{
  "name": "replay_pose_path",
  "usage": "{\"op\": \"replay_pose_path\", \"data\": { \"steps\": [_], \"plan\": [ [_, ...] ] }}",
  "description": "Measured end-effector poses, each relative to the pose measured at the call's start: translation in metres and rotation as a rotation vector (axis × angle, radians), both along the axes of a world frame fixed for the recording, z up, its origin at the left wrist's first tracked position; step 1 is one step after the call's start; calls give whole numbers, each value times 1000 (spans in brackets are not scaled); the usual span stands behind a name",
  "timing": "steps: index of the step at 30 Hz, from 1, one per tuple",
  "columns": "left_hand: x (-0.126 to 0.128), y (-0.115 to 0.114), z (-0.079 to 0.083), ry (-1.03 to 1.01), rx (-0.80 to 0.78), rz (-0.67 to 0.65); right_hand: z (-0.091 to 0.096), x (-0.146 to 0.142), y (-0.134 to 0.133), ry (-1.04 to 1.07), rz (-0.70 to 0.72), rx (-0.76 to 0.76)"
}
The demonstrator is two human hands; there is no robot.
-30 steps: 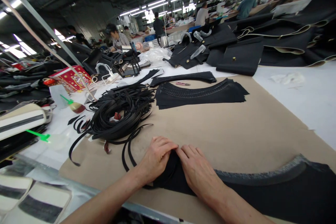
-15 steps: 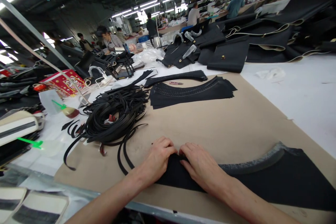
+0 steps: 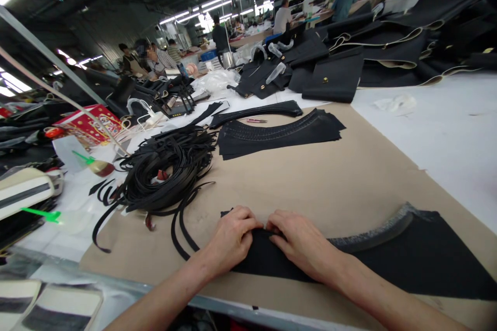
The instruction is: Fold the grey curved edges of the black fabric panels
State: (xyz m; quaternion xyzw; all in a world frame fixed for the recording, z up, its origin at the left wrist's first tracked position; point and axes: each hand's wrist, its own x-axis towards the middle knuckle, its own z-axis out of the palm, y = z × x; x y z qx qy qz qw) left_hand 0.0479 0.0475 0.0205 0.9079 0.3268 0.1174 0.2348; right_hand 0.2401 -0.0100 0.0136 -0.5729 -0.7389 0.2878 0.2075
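Observation:
A black fabric panel with a curved upper edge lies on the tan work sheet in front of me. Along part of that curve runs a greyish, glue-like band. My left hand and my right hand are side by side on the panel's upper edge, fingertips nearly meeting. Both pinch the edge between thumb and curled fingers; the exact fold beneath the fingertips is hidden. Left of my left hand, thin black strips curve out from a large coiled bundle of strips.
Stacked black curved panels lie farther back, with small red thread snips beside them. Black bags are piled behind. Bottles with green nozzles and a red gift bag stand at left. People work in the background.
Both hands stay pinched on the panel's edge, with only a slight shift of the fingers. The whole view has turned a little.

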Motion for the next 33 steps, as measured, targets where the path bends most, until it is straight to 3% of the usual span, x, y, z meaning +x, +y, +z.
{"op": "replay_pose_path", "data": {
  "steps": [16,29,33],
  "plan": [
    [-2,-20,-12,-29,152,5,-1,17,-15,-37,31,40],
    [-8,-31,-12,-14,187,-36,-1,31,-24,-77,92,81],
    [-1,-30,-8,-40,122,31,-1,36,-27,-50,83,58]
  ]
}}
